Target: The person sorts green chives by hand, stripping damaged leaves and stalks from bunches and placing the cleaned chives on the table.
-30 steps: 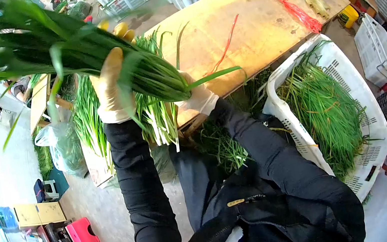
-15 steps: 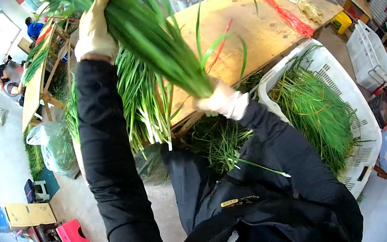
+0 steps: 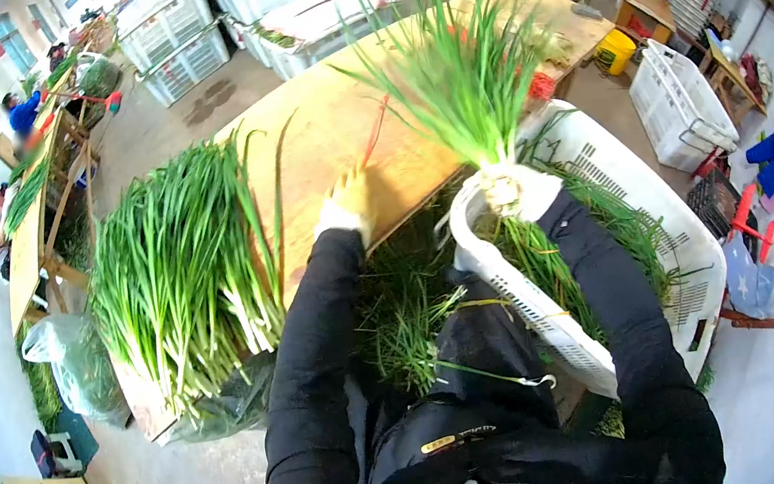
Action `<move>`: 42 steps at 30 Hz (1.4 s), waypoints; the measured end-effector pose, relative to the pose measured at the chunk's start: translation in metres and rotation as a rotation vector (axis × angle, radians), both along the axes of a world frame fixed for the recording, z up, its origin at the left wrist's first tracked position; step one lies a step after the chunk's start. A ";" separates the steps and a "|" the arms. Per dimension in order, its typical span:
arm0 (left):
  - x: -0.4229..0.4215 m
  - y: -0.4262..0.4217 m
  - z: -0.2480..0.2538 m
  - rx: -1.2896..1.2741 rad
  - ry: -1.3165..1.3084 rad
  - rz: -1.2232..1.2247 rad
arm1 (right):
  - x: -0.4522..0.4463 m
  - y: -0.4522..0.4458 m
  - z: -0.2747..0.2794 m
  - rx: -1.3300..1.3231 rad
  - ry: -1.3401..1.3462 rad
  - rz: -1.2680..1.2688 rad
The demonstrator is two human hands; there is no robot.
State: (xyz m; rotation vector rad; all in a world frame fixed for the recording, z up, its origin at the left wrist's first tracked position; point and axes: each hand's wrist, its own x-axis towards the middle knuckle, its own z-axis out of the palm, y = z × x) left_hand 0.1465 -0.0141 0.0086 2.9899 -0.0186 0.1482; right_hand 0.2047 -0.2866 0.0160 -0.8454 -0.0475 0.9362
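My gloved right hand (image 3: pixel 531 191) is closed round the pale stem end of a bunch of garlic chives (image 3: pixel 477 106), above the rim of a white plastic basket (image 3: pixel 695 239). The long leaves fan up and away over the table. On the wooden table (image 3: pixel 295 170), my left hand (image 3: pixel 347 204) in a pale yellow glove has its fingers drawn together at the near end of a thin red tie strip (image 3: pixel 376 130). A thick row of garlic chives (image 3: pixel 183 264) lies to its left, white stem ends toward me.
Loose green leaves fill part of the basket, and more trimmings (image 3: pixel 409 319) hang below the table edge. White crates (image 3: pixel 181 57) stand behind the table. A clear plastic bag (image 3: pixel 83 366) is at the left. People sit at another table (image 3: pixel 25 228) farther left.
The chive bunch has gone from slanting across both hands to upright in my right hand alone. My left hand has let go of the leaves and come down to the red strip.
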 end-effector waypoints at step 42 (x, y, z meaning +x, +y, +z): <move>-0.103 0.009 0.150 -2.002 -0.262 -0.160 | -0.179 0.044 0.012 -0.994 -1.809 0.107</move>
